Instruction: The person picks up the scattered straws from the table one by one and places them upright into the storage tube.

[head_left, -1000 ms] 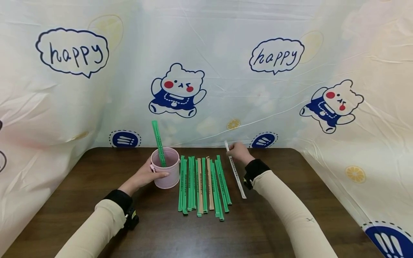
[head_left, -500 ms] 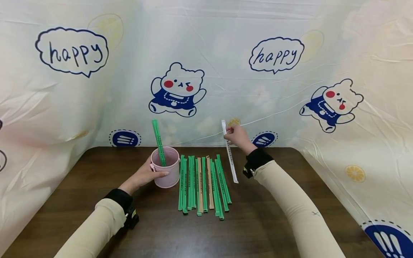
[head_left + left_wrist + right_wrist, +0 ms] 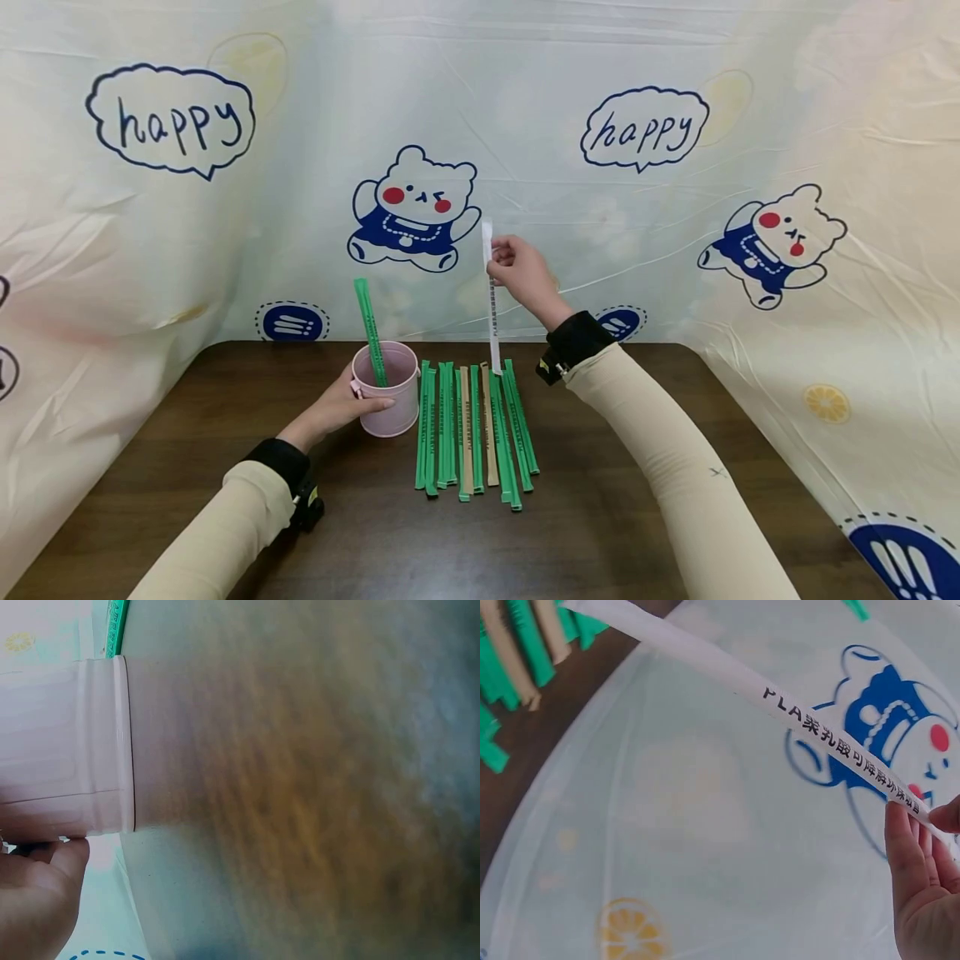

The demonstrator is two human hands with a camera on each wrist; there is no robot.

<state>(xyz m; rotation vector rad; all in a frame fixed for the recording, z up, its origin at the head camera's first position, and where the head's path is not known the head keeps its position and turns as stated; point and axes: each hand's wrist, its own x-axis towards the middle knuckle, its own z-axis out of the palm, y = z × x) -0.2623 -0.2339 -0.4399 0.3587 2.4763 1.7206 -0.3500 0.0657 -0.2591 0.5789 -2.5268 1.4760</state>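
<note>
The long, thin white paper-wrapped straw (image 3: 492, 321) is up above the brown wooden desk (image 3: 375, 533); it looks light and easy to bend, so a soft pinch near the top should do. The right hand (image 3: 522, 268) pinches it there; the left hand (image 3: 333, 412) grips the round pink pail (image 3: 402, 396)

In the head view we look into a small screened-off nook, more like a makeshift booth than an open room, since a creased, printed sheet (image 3: 540, 50) walls it in from nine o'clock through twelve to three. On that sheet we see a cartoon bear (image 3: 412, 223) at eleven o'clock, a "happy" speech bubble (image 3: 171, 122) at ten and an orange slice (image 3: 827, 404) between three and four, while a dark wood-grain bench (image 3: 420, 550) fills six o'clock. Whether home or office lies beyond, we cannot tell.
</note>
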